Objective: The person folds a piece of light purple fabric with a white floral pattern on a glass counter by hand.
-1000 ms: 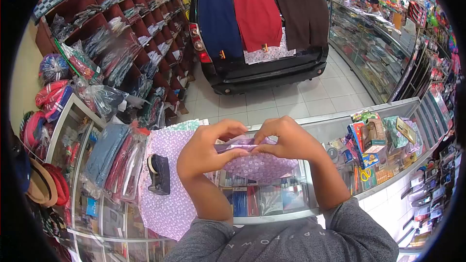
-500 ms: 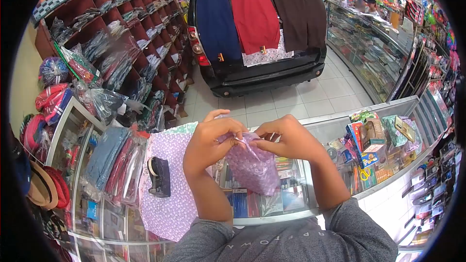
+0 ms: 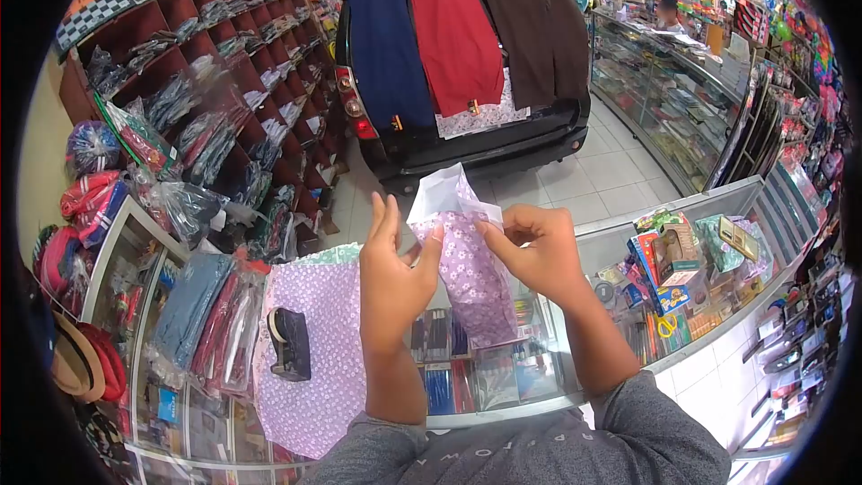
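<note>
A purple floral paper bag (image 3: 476, 292) hangs above the glass counter, its white inside showing at the raised, unfolded top. My right hand (image 3: 537, 247) pinches the bag's upper right edge between thumb and fingers. On the other side, my left hand (image 3: 395, 274) has its thumb against the upper left edge; its outer fingers point upward, apart from the paper, and the index finger is partly hidden. Left of that hand, purple floral paper sheets (image 3: 319, 413) lie on the counter. On them stands a black tape dispenser (image 3: 289, 346) with a roll of tape.
Plastic-wrapped folded clothes (image 3: 193, 310) lie at the left of the glass counter (image 3: 530, 404). To the right are yellow scissors (image 3: 666, 326), boxed goods (image 3: 675, 256) and a phone (image 3: 738, 238). Beyond stands a black car (image 3: 476, 148) draped with trousers; a person (image 3: 669, 13) is behind the far display case.
The bag's top, gathered between both hands before, is now unfolded and upright with white inside showing. My left fingers have straightened upward, and my hands have moved slightly apart.
</note>
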Motion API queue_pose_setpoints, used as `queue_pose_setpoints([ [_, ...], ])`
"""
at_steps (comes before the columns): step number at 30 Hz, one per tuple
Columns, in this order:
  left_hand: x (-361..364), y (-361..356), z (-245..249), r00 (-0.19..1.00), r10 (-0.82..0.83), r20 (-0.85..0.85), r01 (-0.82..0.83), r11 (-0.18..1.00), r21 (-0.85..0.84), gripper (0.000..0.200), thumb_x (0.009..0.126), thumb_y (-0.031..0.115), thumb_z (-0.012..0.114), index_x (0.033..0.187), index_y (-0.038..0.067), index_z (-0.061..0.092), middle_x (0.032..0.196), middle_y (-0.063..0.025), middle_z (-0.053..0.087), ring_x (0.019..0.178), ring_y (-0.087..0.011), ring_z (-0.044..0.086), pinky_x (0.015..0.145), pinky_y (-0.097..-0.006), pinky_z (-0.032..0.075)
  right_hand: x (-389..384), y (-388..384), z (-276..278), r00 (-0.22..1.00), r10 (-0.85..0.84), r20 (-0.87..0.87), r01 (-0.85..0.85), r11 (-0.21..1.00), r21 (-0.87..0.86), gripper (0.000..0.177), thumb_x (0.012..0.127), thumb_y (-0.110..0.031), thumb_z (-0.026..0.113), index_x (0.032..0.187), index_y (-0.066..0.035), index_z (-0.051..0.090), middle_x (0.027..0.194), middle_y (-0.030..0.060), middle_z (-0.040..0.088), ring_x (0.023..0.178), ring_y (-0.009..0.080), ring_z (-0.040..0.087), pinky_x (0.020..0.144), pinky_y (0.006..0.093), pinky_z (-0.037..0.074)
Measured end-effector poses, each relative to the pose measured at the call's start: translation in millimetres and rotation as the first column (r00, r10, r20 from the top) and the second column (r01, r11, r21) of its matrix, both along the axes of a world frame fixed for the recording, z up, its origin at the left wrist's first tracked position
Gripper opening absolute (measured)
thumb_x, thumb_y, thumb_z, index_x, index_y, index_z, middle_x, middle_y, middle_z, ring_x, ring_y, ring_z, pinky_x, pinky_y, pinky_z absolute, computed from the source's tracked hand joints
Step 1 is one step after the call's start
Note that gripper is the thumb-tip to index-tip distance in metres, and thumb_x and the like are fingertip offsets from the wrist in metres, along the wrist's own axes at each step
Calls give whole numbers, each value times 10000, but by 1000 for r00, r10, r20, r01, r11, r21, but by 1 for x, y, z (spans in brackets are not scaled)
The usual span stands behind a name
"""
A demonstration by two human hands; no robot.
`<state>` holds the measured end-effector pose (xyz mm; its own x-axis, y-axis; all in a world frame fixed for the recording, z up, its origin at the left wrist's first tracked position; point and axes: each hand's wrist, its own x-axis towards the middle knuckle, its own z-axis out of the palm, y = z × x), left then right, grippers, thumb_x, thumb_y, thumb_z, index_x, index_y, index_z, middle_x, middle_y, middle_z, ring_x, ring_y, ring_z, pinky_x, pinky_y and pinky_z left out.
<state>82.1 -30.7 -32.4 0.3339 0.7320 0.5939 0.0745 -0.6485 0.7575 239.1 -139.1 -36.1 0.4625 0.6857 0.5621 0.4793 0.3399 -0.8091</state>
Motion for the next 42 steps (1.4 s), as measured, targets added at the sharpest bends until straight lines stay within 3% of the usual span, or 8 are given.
queue_pose_setpoints([
  [4,0,-6,5,984,-165,-71,153,978,-143,337,1059,222,648,953,-83,745,649,25,622,622,-15,485,553,-237,375,4,5,-6,995,-60,82,53,995,88,203,905,-105,792,811,55,712,626,98,684,560,88,647,529,254,487],
  [15,5,-18,10,963,-170,-211,152,984,-98,486,1017,98,633,1491,19,561,807,-161,701,681,-173,689,631,-292,518,-3,7,-5,987,-117,113,95,978,185,140,887,-62,787,880,64,728,700,123,717,575,128,685,537,266,514],
  [18,9,-21,15,977,-58,-204,34,992,-121,478,992,81,645,1466,46,599,1048,-204,733,853,-271,753,765,-331,572,-3,6,-4,986,-108,130,83,978,189,128,884,-50,790,876,60,725,692,118,711,575,130,685,536,263,512],
  [20,9,-6,3,981,-12,-194,79,937,341,461,942,87,698,1400,62,651,1304,-226,678,1111,-386,724,923,-403,572,-2,6,-5,989,-80,128,60,986,155,133,900,-66,783,891,55,727,698,121,715,585,136,693,544,270,519],
  [23,4,-12,10,963,-41,-267,106,966,235,413,890,103,751,1296,57,695,1435,-217,609,1257,-443,638,1007,-462,538,-1,3,-3,988,-20,152,11,998,59,125,909,-79,784,925,43,757,727,89,738,649,92,695,614,246,539],
  [37,1,-7,17,970,-210,-122,203,977,-69,178,731,42,872,848,3,744,1255,-148,727,1230,-331,663,1032,-391,492,0,-8,5,971,88,222,-92,996,6,183,960,-117,723,1018,52,765,796,207,738,636,282,732,594,326,554],
  [39,1,-1,11,977,-87,-197,153,924,351,174,733,50,868,868,19,763,1235,-133,733,1256,-330,632,1023,-390,484,0,-9,6,965,99,242,-98,995,-19,184,957,-117,707,1008,50,768,810,228,729,651,328,727,616,353,559],
  [42,-2,0,14,963,-152,-223,214,932,292,182,715,45,865,858,34,754,1073,-104,718,1144,-320,622,970,-409,482,3,-13,10,952,160,261,-142,986,-86,175,944,-95,690,1005,49,769,804,242,717,654,343,722,635,373,560],
])
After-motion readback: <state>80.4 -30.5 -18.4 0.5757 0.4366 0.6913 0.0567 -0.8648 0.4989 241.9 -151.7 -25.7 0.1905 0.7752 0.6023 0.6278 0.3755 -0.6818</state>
